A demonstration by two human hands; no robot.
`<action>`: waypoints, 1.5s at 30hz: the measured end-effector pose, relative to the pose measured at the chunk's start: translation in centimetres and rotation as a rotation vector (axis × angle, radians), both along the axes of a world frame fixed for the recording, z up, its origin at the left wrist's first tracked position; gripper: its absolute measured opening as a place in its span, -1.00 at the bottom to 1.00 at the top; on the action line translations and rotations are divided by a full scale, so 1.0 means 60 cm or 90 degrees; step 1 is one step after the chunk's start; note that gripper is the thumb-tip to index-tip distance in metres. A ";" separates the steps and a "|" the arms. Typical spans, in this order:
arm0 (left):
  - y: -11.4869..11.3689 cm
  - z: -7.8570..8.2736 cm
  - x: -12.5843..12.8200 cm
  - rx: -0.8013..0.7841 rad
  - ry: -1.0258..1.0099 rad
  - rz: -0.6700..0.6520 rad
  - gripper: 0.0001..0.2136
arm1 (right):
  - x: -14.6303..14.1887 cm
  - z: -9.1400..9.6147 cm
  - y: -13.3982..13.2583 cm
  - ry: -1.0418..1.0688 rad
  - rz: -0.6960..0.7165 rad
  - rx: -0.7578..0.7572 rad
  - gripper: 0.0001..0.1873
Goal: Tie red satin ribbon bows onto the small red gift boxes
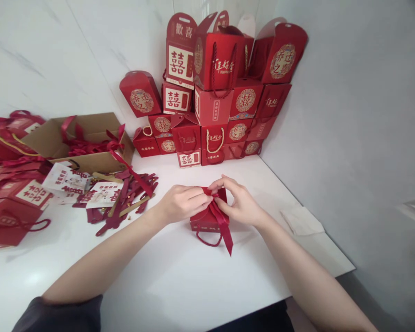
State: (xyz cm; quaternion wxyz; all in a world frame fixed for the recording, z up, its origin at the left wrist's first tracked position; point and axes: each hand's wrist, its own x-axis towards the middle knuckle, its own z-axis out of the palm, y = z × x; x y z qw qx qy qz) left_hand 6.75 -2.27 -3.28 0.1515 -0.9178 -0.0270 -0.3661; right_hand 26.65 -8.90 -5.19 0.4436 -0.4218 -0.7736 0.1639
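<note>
A small red gift box (198, 225) stands on the white table in front of me, with a dark red cord handle hanging down its near side. On top of it lies a red ribbon (225, 233), one pointed tail trailing over the front edge. My left hand (186, 203) pinches the ribbon from the left. From the right, my right hand (240, 203) holds the same ribbon between thumb and fingers. Both sets of fingertips meet over the box lid and cover part of the ribbon there.
Stacked red gift boxes (216, 106) stand against the back wall. At left are an open cardboard box (124, 154) of red ribbons, a pile of dark red straps (115, 216), printed cards (105, 193) and more red boxes (7, 226). A white cloth (302, 221) lies at right.
</note>
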 end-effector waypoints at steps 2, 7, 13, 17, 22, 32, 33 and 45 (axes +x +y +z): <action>0.000 0.000 0.000 0.007 0.004 0.006 -0.95 | 0.003 0.000 0.001 0.006 -0.028 0.013 -0.74; 0.001 -0.002 0.000 0.004 0.005 0.006 -0.96 | 0.006 0.005 0.000 -0.005 -0.092 0.033 -0.79; 0.002 -0.005 -0.001 -0.007 0.014 0.003 -0.96 | -0.008 -0.019 0.008 0.033 -0.103 0.036 -0.85; 0.002 -0.006 -0.001 0.003 0.023 0.001 -0.96 | 0.004 -0.017 0.011 0.041 -0.231 0.107 -0.83; 0.002 -0.003 -0.001 0.001 0.019 -0.002 -0.97 | 0.014 0.007 0.002 0.050 -0.017 -0.042 -0.48; 0.005 -0.005 -0.001 -0.009 0.017 -0.006 -0.97 | 0.014 0.011 0.000 0.158 0.048 -0.175 -0.92; 0.006 -0.006 -0.002 -0.011 0.024 -0.005 -0.98 | 0.018 0.013 -0.001 0.166 0.060 -0.186 -0.90; 0.005 -0.005 -0.003 -0.012 0.029 -0.010 -0.96 | 0.170 0.047 -0.022 -0.014 -0.044 -0.392 -0.72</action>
